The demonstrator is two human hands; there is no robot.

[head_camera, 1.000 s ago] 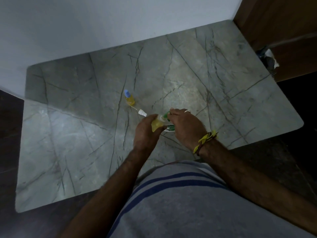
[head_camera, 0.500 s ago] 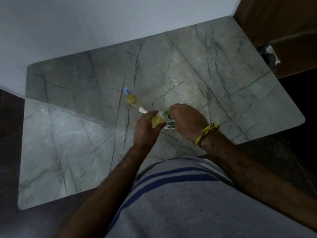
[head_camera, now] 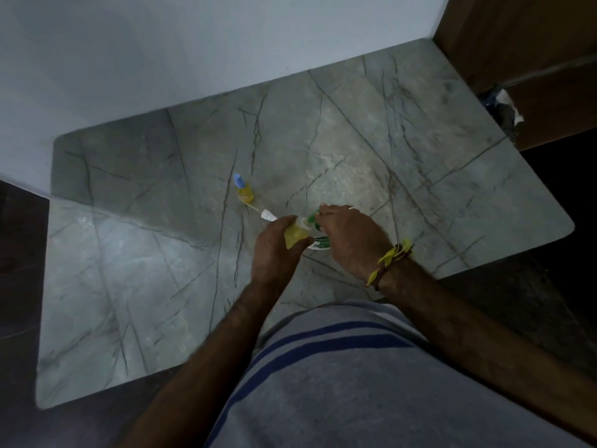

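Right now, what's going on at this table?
A person stands at a grey marble table. The left hand grips a small yellow bottle, and the right hand pinches the green cap at its neck. On or off, I cannot tell. A blue-capped bottle stands upright behind them, and a white cap lies between.
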